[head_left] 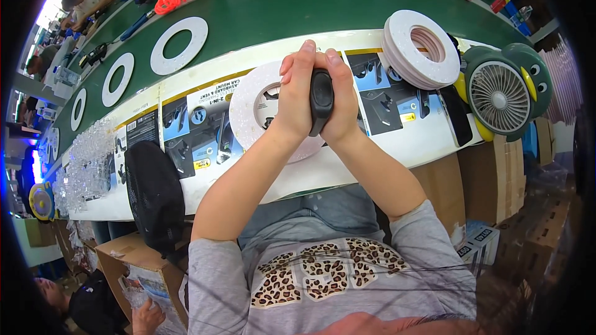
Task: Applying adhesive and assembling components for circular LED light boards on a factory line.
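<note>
My left hand [297, 96] and my right hand [343, 102] are pressed together at the middle of the bench, both closed on a black rounded device [321, 96] that stands upright between the palms. Its exact kind I cannot make out. Fingers hide its far side. Beneath the hands a white speckled ring [243, 108] lies flat on a printed sheet [205, 130], partly covered by my left wrist. To the right sits a stack of similar rings [403, 56].
A green animal-shaped fan [500, 96] stands at the bench's right end. Single white rings [158, 56] lie along the green mat [267, 9]. A black mesh bag [152, 192] and a pile of clear plastic pieces [90, 155] are at left. Cardboard boxes [487, 180] stand right; people work at left.
</note>
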